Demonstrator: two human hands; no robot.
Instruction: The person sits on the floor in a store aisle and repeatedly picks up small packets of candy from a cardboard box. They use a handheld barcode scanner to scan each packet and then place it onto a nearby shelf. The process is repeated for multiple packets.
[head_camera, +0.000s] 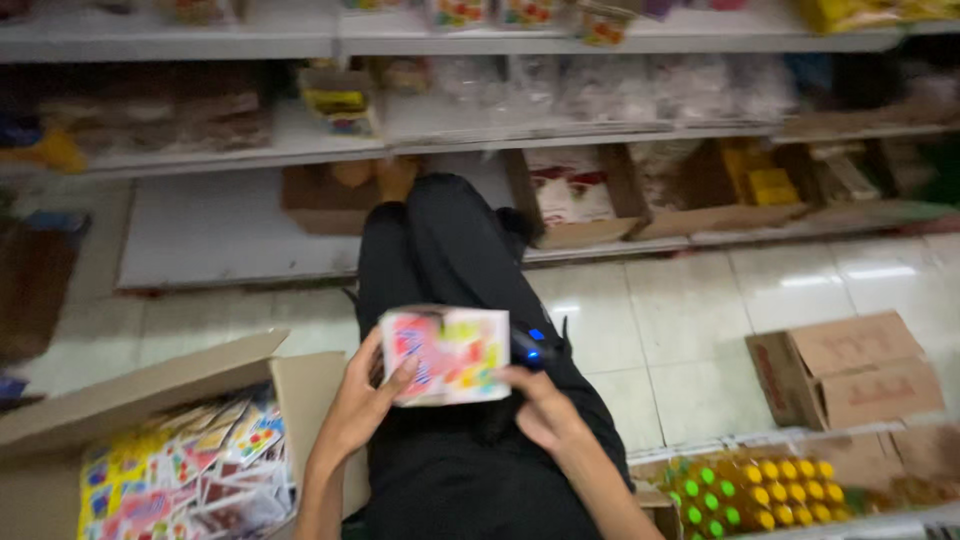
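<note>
While held over the lap, the pink packet (447, 354) lay long axis left-right, printed face up, left hand (362, 403) gripping its left edge, right hand (541, 408) its right. Colourful packets filled the near-left carton (150, 385); a closed brown carton (850, 368) stood right.

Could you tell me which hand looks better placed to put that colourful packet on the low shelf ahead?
Probably the left hand: it grips the colourful packet by its side, while the right hand also holds a small dark device.
</note>
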